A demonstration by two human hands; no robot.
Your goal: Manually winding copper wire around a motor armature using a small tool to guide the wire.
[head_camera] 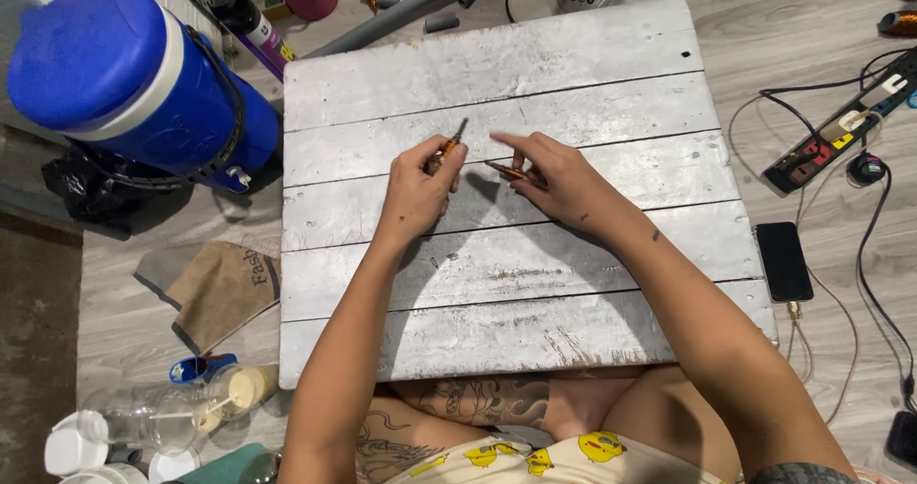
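Note:
My left hand (420,186) holds a small orange-handled screwdriver (449,143) with its dark tip pointing up and away, over the grey wooden board (611,73). My right hand (554,178) pinches a thin orange and dark rod-like piece (504,170) between thumb and fingers, index finger stretched toward the left hand. The two hands sit close together near the board's middle, a few centimetres apart. The board rests over my lap.
A blue water cooler jug (124,73) stands at the left. A power strip (841,135) with cables and a black phone (783,259) lie on the floor at the right. Plastic bottles and cups (162,417) cluster at the lower left, beside a brown cloth (220,288).

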